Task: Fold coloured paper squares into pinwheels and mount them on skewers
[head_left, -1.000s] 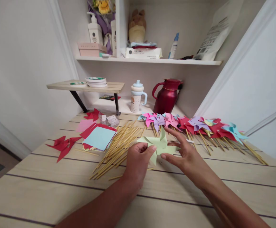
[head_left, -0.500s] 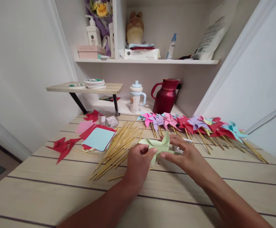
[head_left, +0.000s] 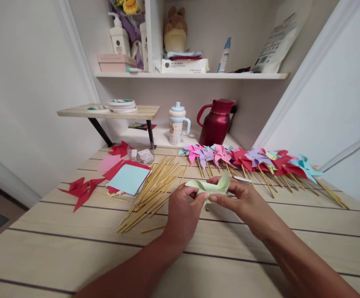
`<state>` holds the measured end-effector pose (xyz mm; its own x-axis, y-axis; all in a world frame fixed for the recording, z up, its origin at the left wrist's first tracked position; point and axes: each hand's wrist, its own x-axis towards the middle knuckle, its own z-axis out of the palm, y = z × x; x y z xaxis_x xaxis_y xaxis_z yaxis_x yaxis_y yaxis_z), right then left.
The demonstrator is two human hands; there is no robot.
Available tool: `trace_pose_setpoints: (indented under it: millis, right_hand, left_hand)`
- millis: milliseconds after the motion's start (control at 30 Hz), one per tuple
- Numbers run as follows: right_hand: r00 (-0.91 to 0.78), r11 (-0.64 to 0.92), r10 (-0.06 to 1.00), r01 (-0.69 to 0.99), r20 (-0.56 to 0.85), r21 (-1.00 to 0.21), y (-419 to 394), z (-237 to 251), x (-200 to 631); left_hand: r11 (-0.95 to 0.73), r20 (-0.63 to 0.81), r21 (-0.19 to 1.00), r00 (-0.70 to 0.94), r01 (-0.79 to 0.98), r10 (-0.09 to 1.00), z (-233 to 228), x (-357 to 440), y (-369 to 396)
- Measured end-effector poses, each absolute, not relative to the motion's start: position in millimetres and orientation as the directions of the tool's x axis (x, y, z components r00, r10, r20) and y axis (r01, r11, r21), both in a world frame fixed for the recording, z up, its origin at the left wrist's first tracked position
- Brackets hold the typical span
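Just right of the stick pile (head_left: 155, 190) on the counter (head_left: 213, 273), the right hand (head_left: 244, 203) now closes in beside the left hand (head_left: 182, 207), apparently steadying the pale-green paper pinwheel (head_left: 210, 188) in a narrow two-handed grip.

Pale walls (head_left: 27, 82) are flanking a white shelf unit (head_left: 204, 29), which is standing behind a plank-topped counter (head_left: 56, 260).

Red jug (head_left: 216, 127) stands nr lidded cup (head_left: 176, 131), below wht shelf (head_left: 244, 76).
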<state>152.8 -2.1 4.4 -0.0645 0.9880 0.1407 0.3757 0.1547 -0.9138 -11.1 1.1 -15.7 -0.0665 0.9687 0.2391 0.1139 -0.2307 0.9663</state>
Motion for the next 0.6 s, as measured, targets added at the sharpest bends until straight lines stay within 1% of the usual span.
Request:
trace_pose_setpoints:
  millis: [100,200,300,433,500,600]
  right_hand:
    - [-0.054,0.157,0.988,0.387,0.148,-0.909,-2.3,3.1,152.5]
    - [-0.055,0.144,0.99,0.373,0.133,-0.917,-3.0,2.3,152.2]
    - [-0.081,0.105,0.993,0.289,0.085,-0.952,-2.9,1.3,152.5]
    - [-0.081,0.063,0.996,0.216,0.047,-0.974,-1.5,0.2,154.0]
    - [-0.073,0.062,0.996,0.201,0.049,-0.978,-0.8,0.2,154.5]
    - [-0.06,0.061,0.997,0.178,0.051,-0.982,-0.6,0.9,154.5]
  left_hand:
    - [-0.24,0.254,0.96,-0.078,0.147,0.964,-15.5,-10.1,0.3]
    - [-0.205,0.218,0.969,-0.087,0.139,0.972,-16.1,-8.3,0.5]
    - [-0.158,0.162,0.986,-0.079,0.05,0.984,-16.7,-7.4,1.7]
    - [-0.078,0.086,0.986,0.054,-0.144,0.995,-15.4,-9.1,4.2]
    - [-0.04,0.056,0.983,0.081,-0.18,0.995,-13.7,-10.5,5.2]
    - [-0.028,0.04,0.981,0.061,-0.192,0.997,-11.3,-12.2,6.2]
